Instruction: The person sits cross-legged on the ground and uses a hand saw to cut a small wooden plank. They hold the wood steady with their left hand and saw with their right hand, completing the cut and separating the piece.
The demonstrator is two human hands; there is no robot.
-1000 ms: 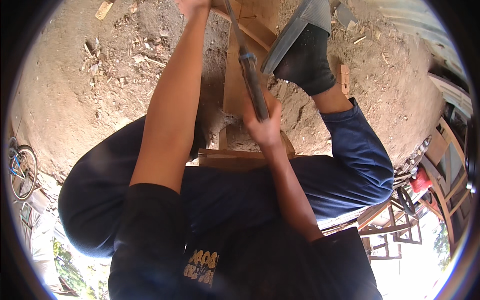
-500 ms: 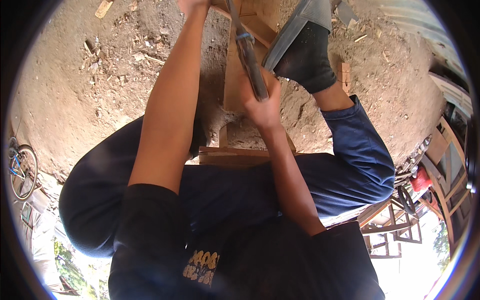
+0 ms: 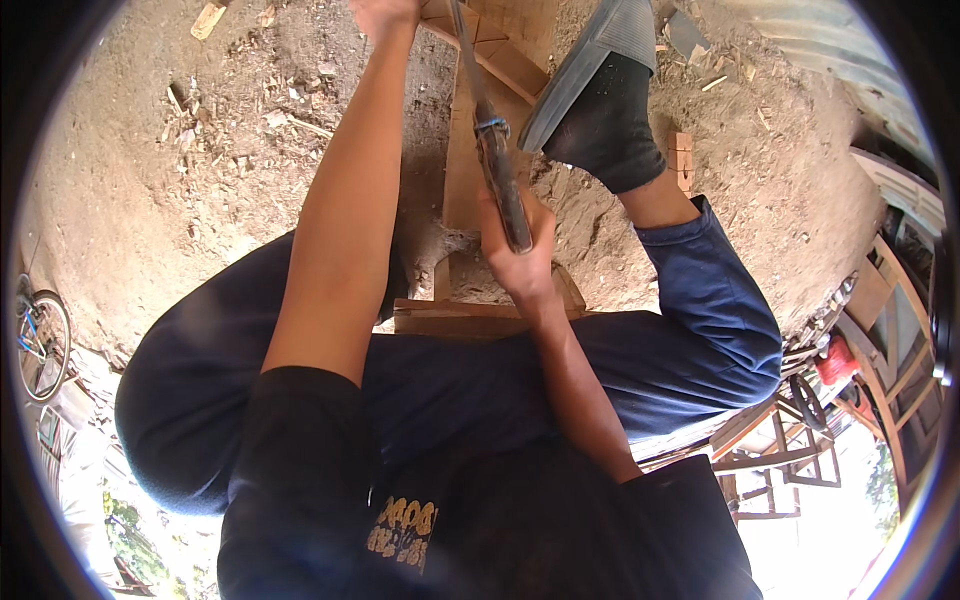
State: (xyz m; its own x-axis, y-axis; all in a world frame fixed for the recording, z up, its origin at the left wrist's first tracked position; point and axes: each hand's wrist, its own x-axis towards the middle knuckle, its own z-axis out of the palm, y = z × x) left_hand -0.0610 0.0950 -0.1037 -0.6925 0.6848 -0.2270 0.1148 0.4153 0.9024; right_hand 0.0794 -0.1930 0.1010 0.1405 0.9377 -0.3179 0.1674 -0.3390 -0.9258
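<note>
My right hand [image 3: 522,250] is closed around the dark, worn handle of a handsaw [image 3: 503,180]. Its thin blade, seen nearly edge-on, runs up past the top edge over a wooden piece [image 3: 510,68] with dark lines across it. This piece lies aslant on a wooden board [image 3: 462,170]. At the top edge, my left hand [image 3: 385,14] is beside the left end of the wooden piece. Its fingers are mostly cut off by the picture's edge. My sandalled foot [image 3: 590,85] is beside the right end of the piece.
A low wooden bar [image 3: 450,318] lies close to my lap. Wood chips [image 3: 207,20] and scraps litter the dirt floor. Right of my foot is a small wooden block [image 3: 680,155]. Wooden frames [image 3: 890,330] lean at the far right, and a bicycle [image 3: 42,345] stands far left.
My right hand has drawn the handsaw back toward my body. My left hand stays in about the same place at the top edge.
</note>
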